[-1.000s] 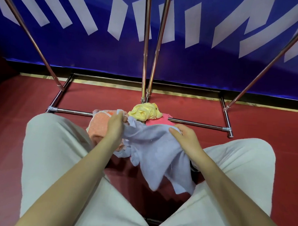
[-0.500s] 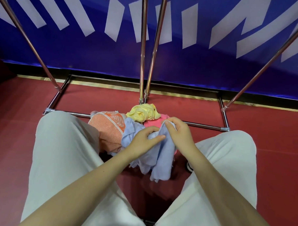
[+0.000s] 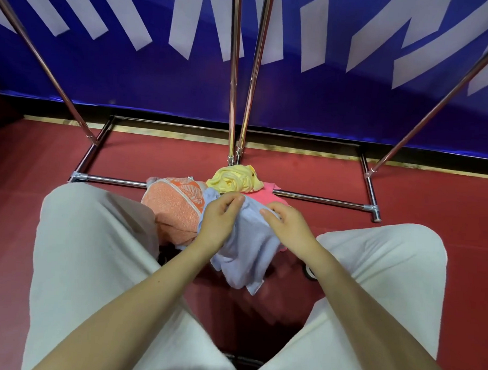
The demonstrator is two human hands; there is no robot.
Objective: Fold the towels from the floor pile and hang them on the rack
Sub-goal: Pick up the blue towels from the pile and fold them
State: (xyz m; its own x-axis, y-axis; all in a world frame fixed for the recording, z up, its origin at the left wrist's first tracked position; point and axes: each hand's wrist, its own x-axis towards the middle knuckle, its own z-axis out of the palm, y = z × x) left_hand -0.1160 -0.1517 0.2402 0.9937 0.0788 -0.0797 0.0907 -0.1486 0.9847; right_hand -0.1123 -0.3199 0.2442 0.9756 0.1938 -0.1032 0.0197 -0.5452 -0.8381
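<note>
Both hands (image 3: 252,221) on pale blue towel (image 3: 248,252) above floor pile (image 3: 206,194).

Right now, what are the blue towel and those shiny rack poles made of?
The light blue towel looks like soft terry cloth, probably cotton: fuzzy matte surface, limp folds where the left hand and right hand grip it. The rack poles look like polished metal, perhaps chromed steel: mirror-bright highlights.

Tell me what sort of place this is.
Probably an indoor staged work area, not a home: a printed blue banner as backdrop, red floor, and a bare metal rack over piled towels.
</note>
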